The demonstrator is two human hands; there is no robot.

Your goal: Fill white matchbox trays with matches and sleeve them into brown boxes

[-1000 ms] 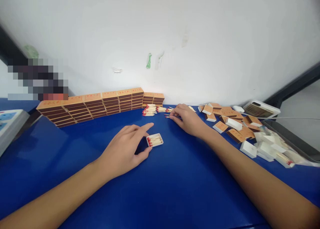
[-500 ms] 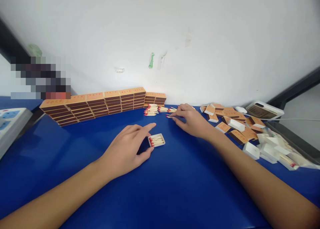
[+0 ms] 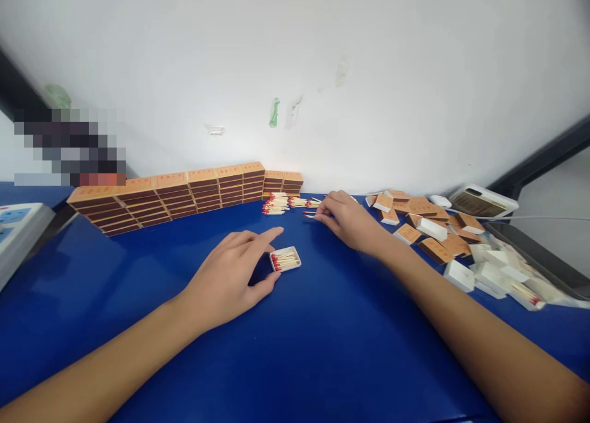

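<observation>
A small white matchbox tray (image 3: pixel 286 260) with red-tipped matches lies on the blue table (image 3: pixel 295 349). My left hand (image 3: pixel 239 272) rests at the tray's left end, thumb and fingers around that end. Further back, my right hand (image 3: pixel 345 220) is pinched at the matches by the wall, its fingertips on one or more matches (image 3: pixel 310 216) with red heads to the left. Just left of it is a pile of loose matches (image 3: pixel 276 203); part of the matches is hidden behind my right hand.
Stacked orange matchboxes (image 3: pixel 203 189) line the wall at the back left. Scattered orange sleeves (image 3: pixel 433 245) and white trays (image 3: pixel 493 278) lie on the right, beside a white power bank or phone (image 3: pixel 483 201) and a cable. A white stack (image 3: pixel 18 232) stands at the left edge.
The fingers of my right hand have closed together at the matches. My left hand and the tray keep their places; the whole view has shifted slightly.
</observation>
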